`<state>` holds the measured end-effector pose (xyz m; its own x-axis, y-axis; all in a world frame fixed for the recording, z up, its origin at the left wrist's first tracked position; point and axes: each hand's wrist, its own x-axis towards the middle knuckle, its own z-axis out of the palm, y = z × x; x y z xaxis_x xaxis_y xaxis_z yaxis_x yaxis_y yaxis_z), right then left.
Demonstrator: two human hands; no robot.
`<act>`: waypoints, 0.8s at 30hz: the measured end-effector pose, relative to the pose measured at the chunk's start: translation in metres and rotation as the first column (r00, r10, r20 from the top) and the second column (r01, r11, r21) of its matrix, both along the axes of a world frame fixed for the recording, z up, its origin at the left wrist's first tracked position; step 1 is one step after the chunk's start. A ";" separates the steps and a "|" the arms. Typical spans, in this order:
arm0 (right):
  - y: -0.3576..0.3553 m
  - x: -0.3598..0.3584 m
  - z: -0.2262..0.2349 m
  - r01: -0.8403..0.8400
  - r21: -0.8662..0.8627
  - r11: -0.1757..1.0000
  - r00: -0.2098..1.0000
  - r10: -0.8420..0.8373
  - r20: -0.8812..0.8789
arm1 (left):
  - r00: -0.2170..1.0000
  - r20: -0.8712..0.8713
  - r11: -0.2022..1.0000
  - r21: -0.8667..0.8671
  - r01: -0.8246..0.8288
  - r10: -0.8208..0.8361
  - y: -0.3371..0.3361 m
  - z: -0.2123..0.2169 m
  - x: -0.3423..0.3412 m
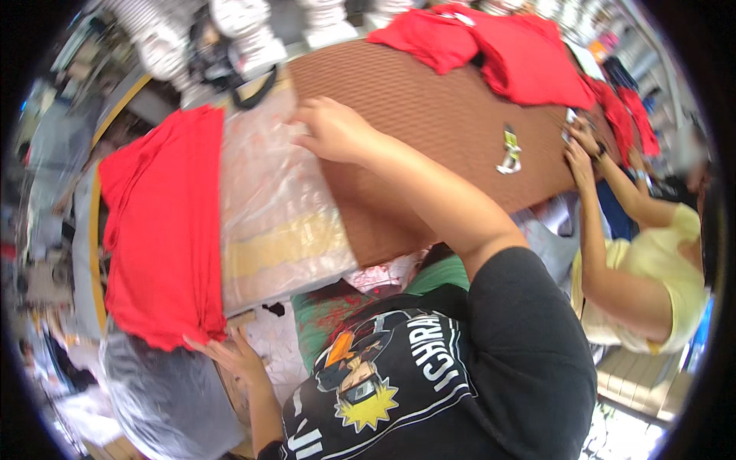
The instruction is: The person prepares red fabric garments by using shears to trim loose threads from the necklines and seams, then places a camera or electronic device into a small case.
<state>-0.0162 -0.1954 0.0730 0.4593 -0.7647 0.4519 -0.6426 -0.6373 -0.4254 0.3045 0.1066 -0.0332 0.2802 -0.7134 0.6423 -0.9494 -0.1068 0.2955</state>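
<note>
A pile of bright red fabric (pixel 165 230), folded along its right side, lies at the left end of the table. My left hand (pixel 234 356) is at its near edge, fingers stretched out and touching the red fabric, thumb apart. My right hand (pixel 333 130) is over the border between a board wrapped in clear plastic and tan tape (pixel 280 238) and a brown quilted cloth (pixel 383 180). Its fingers are loosely bent and apart, with nothing visible in them.
More red garments (pixel 514 57) lie at the far right. A small yellow-and-white tool (pixel 509 149) rests on the brown cloth. A co-worker in a yellow top (pixel 644 276) works at the right. White balusters (pixel 322 23) line the far side. A clear plastic bag (pixel 165 399) stands near my left arm.
</note>
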 end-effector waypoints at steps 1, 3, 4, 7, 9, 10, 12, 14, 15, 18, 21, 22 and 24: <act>0.012 -0.048 -0.017 0.161 0.026 0.987 0.987 -0.161 -0.008 | 0.999 -0.036 0.998 0.057 0.034 -0.032 0.006 -0.010 -0.016; 0.048 -0.121 -0.016 0.541 0.173 0.823 0.841 -0.536 -0.079 | 0.983 -0.101 0.972 0.163 0.168 -0.153 0.019 -0.018 -0.041; 0.067 -0.166 -0.024 0.714 0.074 0.696 0.700 -0.708 -0.096 | 0.955 -0.132 0.936 0.200 0.290 -0.267 0.016 -0.017 -0.056; 0.107 -0.250 -0.047 0.900 -0.136 0.414 0.411 -0.910 -0.050 | 0.791 -0.189 0.756 0.236 0.611 -0.581 0.006 -0.009 -0.080; 0.114 -0.271 -0.056 0.952 -0.019 0.306 0.302 -0.946 -0.116 | 0.754 -0.186 0.718 0.232 0.656 -0.630 -0.019 0.010 -0.097; 0.115 -0.281 -0.064 0.961 0.017 0.275 0.274 -0.951 -0.142 | 0.738 -0.184 0.702 0.227 0.675 -0.649 -0.037 0.019 -0.107; 0.109 -0.286 -0.071 0.928 0.011 0.372 0.371 -0.924 -0.088 | 0.745 -0.147 0.732 0.140 0.667 -0.650 -0.071 0.031 -0.113; 0.103 -0.286 -0.067 0.913 0.016 0.407 0.406 -0.908 -0.106 | 0.735 -0.146 0.731 0.091 0.676 -0.662 -0.096 0.055 -0.120; 0.102 -0.287 -0.065 0.909 -0.018 0.416 0.414 -0.907 -0.075 | 0.736 -0.147 0.736 0.069 0.674 -0.661 -0.107 0.065 -0.124; 0.093 -0.306 -0.069 0.898 -0.112 0.426 0.405 -0.899 -0.168 | 0.681 -0.126 0.687 -0.006 0.727 -0.722 -0.144 0.085 -0.132; 0.065 -0.274 -0.049 0.750 -0.160 0.641 0.638 -0.766 -0.077 | 0.701 0.007 0.701 0.006 0.713 -0.713 -0.191 0.100 -0.122; 0.054 -0.261 -0.043 0.677 -0.180 0.714 0.718 -0.694 -0.052 | 0.721 0.034 0.721 -0.017 0.693 -0.692 -0.212 0.102 -0.116; 0.028 -0.210 -0.023 0.553 -0.058 0.831 0.829 -0.556 -0.065 | 0.759 0.088 0.757 -0.058 0.651 -0.645 -0.261 0.102 -0.099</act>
<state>-0.2259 -0.1679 0.0504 -0.0032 -0.8857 0.4643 -0.9217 -0.1775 -0.3449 0.2056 -0.1547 0.0692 -0.2702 -0.6562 0.7046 -0.7984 0.5617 0.2169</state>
